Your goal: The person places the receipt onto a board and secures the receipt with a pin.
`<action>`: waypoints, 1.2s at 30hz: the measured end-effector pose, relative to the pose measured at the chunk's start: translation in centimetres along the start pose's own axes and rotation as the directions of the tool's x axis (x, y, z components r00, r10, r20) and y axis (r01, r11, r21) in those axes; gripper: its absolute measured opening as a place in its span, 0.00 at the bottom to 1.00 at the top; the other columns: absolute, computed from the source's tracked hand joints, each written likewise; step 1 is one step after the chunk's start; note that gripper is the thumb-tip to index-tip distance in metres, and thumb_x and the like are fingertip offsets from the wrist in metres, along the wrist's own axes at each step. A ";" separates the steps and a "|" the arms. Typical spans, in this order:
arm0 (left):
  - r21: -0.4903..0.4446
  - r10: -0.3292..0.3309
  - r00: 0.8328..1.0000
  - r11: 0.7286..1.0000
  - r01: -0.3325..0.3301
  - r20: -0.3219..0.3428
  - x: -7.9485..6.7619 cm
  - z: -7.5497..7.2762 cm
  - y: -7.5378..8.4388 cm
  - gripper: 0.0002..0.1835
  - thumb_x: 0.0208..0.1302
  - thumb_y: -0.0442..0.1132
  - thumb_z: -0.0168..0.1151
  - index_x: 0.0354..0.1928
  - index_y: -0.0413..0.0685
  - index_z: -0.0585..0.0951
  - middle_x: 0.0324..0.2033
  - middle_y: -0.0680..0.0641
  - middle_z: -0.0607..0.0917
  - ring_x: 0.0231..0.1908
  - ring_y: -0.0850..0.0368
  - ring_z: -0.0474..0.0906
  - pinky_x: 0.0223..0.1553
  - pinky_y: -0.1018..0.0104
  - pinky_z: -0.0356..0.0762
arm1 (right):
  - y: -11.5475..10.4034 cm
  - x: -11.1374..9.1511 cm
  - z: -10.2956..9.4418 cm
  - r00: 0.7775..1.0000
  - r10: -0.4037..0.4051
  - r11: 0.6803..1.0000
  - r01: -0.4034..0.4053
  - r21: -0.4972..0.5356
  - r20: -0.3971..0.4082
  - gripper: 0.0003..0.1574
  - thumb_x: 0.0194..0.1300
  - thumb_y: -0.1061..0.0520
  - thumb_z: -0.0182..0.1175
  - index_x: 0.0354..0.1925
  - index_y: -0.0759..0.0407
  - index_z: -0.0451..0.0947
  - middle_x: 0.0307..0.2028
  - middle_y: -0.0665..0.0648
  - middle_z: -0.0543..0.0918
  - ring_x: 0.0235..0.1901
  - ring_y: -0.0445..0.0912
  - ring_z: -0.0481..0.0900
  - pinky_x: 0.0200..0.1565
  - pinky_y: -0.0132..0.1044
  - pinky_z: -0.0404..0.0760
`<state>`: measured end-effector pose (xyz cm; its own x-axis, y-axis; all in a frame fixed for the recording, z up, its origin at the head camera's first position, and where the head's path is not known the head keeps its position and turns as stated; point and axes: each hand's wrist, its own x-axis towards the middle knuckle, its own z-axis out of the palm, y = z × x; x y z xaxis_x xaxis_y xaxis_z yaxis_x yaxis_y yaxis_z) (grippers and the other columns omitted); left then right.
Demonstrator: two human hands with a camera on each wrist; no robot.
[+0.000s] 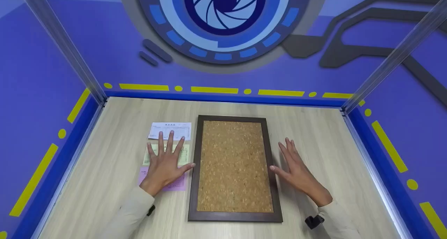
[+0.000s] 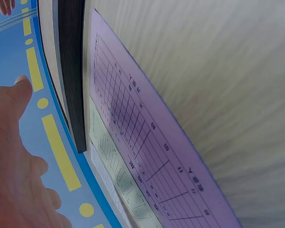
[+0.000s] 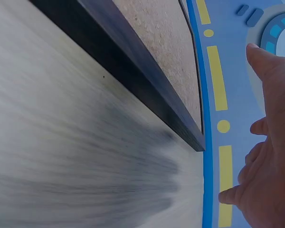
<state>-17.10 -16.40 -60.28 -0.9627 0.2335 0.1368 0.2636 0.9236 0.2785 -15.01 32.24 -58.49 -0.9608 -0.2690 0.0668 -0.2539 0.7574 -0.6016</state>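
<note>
Pale wood table [image 1: 118, 155]. L hand [image 1: 164, 167] over 3 paper slips [image 1: 184, 156], R hand [image 1: 295, 167] beside corkboard [image 1: 234, 165]; fingers extended, nothing held. Prob. start step; lifting slip wld need edge pinch.

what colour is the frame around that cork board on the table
Dark brown; the frame shows best in the head view.
</note>
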 end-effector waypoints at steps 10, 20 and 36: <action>-0.002 0.006 1.000 1.000 -0.006 0.000 -0.1 -0.1 0.2 0.58 0.66 0.78 0.64 0.88 0.53 0.60 0.88 0.33 0.48 0.85 0.22 0.33 0.72 0.11 0.30 | 0.4 -0.2 1.0 0.997 -0.048 0.998 0.050 0.035 -0.067 0.60 0.74 0.41 0.73 0.88 0.59 0.54 0.88 0.71 0.44 0.87 0.70 0.39 0.76 0.79 0.51; -0.010 0.027 0.999 1.000 -0.028 -0.043 -0.3 0.4 0.2 0.57 0.67 0.77 0.62 0.87 0.51 0.63 0.87 0.32 0.51 0.85 0.22 0.37 0.73 0.11 0.36 | 0.6 -0.1 2.8 0.982 -0.088 0.985 0.111 0.130 -0.166 0.53 0.75 0.50 0.73 0.86 0.63 0.59 0.88 0.69 0.48 0.86 0.68 0.48 0.77 0.74 0.56; -0.092 0.029 0.999 0.995 -0.028 0.012 0.0 0.1 0.1 0.52 0.73 0.74 0.60 0.85 0.44 0.66 0.87 0.33 0.53 0.86 0.27 0.42 0.78 0.20 0.45 | 0.7 -0.4 5.9 0.972 -0.068 0.971 0.116 0.209 -0.224 0.46 0.75 0.58 0.72 0.81 0.70 0.64 0.83 0.71 0.60 0.82 0.68 0.59 0.76 0.69 0.62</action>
<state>-17.06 -16.33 -60.33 -0.9552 0.2643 0.1331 0.2951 0.8847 0.3608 -14.16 29.40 -63.65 -0.9417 -0.1795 0.2845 -0.3349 0.5797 -0.7428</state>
